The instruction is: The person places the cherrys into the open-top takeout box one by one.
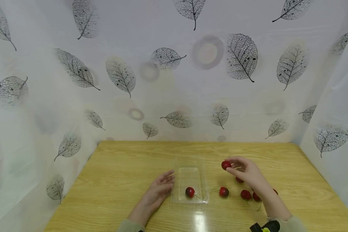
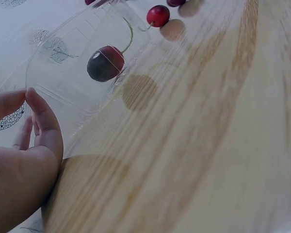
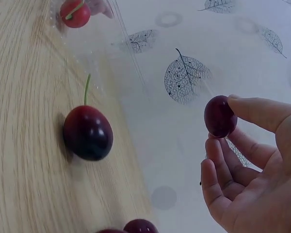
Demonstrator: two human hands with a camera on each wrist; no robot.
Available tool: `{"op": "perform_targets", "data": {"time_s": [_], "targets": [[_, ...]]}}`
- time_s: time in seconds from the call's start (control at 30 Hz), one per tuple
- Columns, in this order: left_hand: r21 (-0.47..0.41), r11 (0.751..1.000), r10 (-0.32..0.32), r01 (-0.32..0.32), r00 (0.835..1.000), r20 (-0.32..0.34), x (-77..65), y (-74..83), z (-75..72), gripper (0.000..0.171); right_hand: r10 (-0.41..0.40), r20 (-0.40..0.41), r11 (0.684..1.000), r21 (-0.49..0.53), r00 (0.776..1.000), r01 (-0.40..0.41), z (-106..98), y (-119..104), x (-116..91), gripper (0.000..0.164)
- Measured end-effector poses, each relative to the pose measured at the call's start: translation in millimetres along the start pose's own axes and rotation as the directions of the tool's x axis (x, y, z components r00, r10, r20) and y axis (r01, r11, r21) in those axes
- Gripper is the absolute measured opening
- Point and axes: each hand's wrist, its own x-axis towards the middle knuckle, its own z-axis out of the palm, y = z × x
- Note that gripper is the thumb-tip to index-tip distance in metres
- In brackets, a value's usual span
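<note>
Cherries: seven to be seen from the head view, round to slightly oval, glossy, smooth-skinned, bright red to near-black.
- One, the held cherry, is raised above the table between the thumb and fingertips of the right hand. The thumb presses one side, a finger supports the other, and the remaining fingers curve loosely beneath.
- One, the boxed cherry, lies in the near part of the container, dark on one side and red on the other, with a thin green stem.
- One, the stemmed cherry, lies on the table just right of the container.
- Four, the grouped cherries, lie under and around the right hand and forearm, some partly hidden.

Container: one, clear thin plastic, rectangular, shallow, with ridged walls, on the table.

Hands: two, bare. The left hand is at the container's left edge, fingers gently bent, thumb apart from them in the head view; whether the fingertips touch the plastic cannot be told.

Sleeves: two, pale cloth, one showing at each wrist. Wrist device: one at the right wrist, black with a yellow-green patch.

Table: one, yellowish wood grain, lightly glossy.

Sheeting: whitish, behind and beside the table, printed with black skeleton leaves and faint rings.
</note>
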Motion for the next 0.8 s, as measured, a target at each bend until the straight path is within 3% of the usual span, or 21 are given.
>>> {"op": "perform_targets", "data": {"time_s": [0.5, 0.8], "targets": [[-0.001, 1.000, -0.007, 0.007, 1.000, 0.009, -0.4, 2.3, 0.5, 0.067, -0.093, 0.039, 0.989, 0.115, 0.995, 0.088, 20.2, -9.0, 4.5, 0.034], [0.004, 1.000, -0.013, 0.013, 1.000, -0.002, -1.3, 2.6, 1.4, 0.066, -0.119, 0.058, 0.987, 0.113, 0.991, 0.112, 30.8, -15.8, 3.1, 0.035]]}}
